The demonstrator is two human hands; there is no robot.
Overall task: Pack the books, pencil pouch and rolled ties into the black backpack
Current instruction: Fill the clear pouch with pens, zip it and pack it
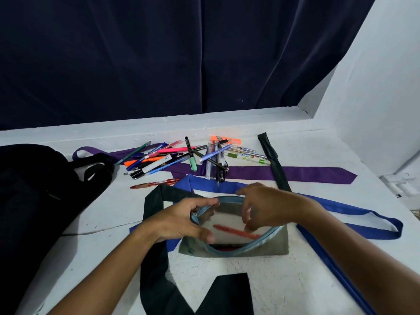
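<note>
A grey pencil pouch (276, 245) with a light-blue zipper rim lies open in front of me, and a red pen (236, 232) rests inside it. My left hand (181, 220) grips the pouch's left rim and holds it open. Over the mouth of the pouch hovers my right hand (263, 206), fingers curled and apart, holding nothing. A heap of pens and markers (181, 158) lies further back. Unrolled ties are spread across the surface: purple (306, 175), blue (354, 215) and black (156, 258). The black backpack (34, 189) sits at the left. No books are in view.
The white surface ends at a raised ledge (204, 123) below a dark blue curtain (181, 53). A white wall (375, 98) closes the right side. One red pen (154, 183) lies apart from the heap, near the blue tie.
</note>
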